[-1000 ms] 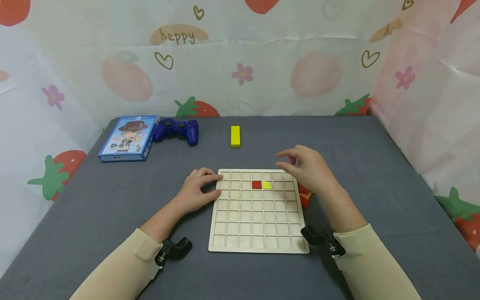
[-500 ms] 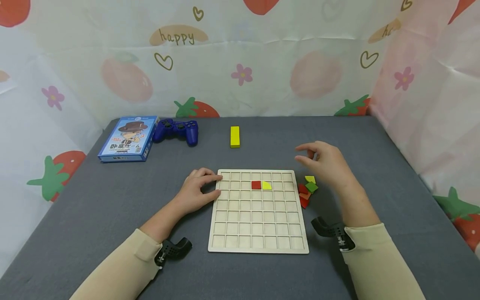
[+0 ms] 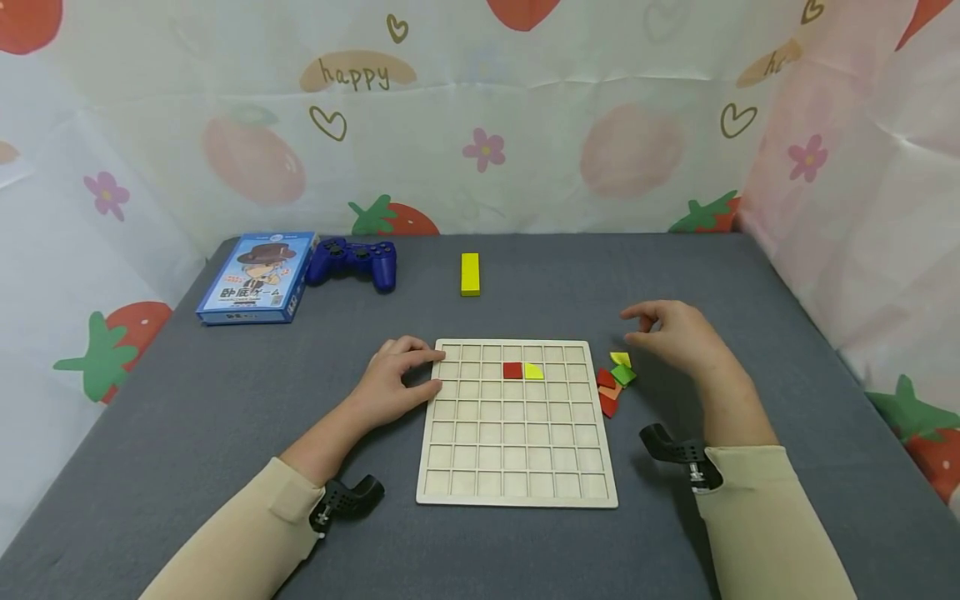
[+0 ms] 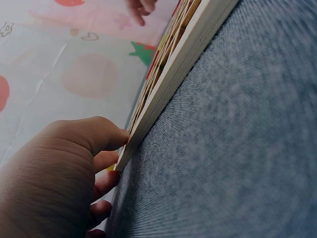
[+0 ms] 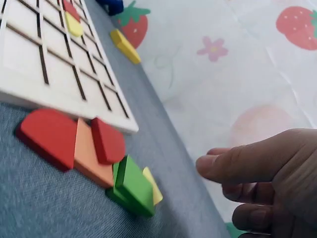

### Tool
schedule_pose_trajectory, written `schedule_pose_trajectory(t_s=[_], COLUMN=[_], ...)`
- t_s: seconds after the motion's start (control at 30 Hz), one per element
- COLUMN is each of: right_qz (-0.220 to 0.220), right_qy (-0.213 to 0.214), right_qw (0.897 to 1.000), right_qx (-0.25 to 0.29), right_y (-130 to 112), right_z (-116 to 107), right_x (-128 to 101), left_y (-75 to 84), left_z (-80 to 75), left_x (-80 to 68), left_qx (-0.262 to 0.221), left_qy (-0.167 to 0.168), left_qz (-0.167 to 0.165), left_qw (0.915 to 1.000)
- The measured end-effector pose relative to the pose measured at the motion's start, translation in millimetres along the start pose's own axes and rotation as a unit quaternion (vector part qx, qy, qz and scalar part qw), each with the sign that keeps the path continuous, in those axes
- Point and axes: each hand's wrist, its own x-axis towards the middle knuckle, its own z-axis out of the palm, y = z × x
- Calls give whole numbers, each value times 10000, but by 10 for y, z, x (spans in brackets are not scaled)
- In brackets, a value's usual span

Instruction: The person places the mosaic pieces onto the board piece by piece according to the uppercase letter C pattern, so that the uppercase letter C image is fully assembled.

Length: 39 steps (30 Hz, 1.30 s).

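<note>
Wooden grid board [image 3: 517, 425] lies flat on the grey table [image 3: 750, 283], centre front, its cells bare except a red tile [image 3: 513, 370] and a yellow tile [image 3: 534, 371] side by side in the second row from the far edge. Left hand [image 3: 397, 381] rests at the board's far-left corner, fingers against the edge and thumb on the side, likely bracing it so it does not slide; the left wrist view shows fingertips [image 4: 111, 139] touching the board's rim, curled loosely but not wrapped around it. Right hand [image 3: 678, 337] hovers above the table just beyond a small pile of loose tiles [image 3: 613, 382] that sits touching or just beside the board's right edge; fingers half-curled, thumb and forefinger apart, gripping nothing. The pile has red, orange, green and yellow pieces overlapping, the green piece [image 5: 131, 186] lying on top of a yellow one; exact count is hard to tell from here. Farther back: a yellow block [image 3: 470, 272] alone, a blue game controller [image 3: 352, 260], and a blue boxed game [image 3: 258, 276] at far left, all well apart from the board. Nothing lies between the right hand and the pile. Strawberry-print cloth [image 3: 480, 117] walls the table.
</note>
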Motion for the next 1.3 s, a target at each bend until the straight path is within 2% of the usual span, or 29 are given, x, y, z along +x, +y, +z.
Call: schedule_pose_trajectory(t_s=[0.27, 0.5, 1.0, 1.3], right_qz=[9, -75, -121, -400], right_qy=[-541, -718, -304, 204], right_qw=[9984, 9970, 9995, 9987], right_qx=[146, 264, -19, -232], right_y=[177, 185, 158, -35], right_z=[102, 192, 303, 250], right_x=[51, 83, 138, 83], left_y=[-9, 7, -5, -16], left_z=[7, 1, 4, 9], left_x=[3, 13, 10, 4], left_qx=[32, 73, 77, 126], left_qy=[-14, -24, -18, 21], left_qz=[-9, -1, 15, 7], left_qw=[10000, 10000, 10000, 9999])
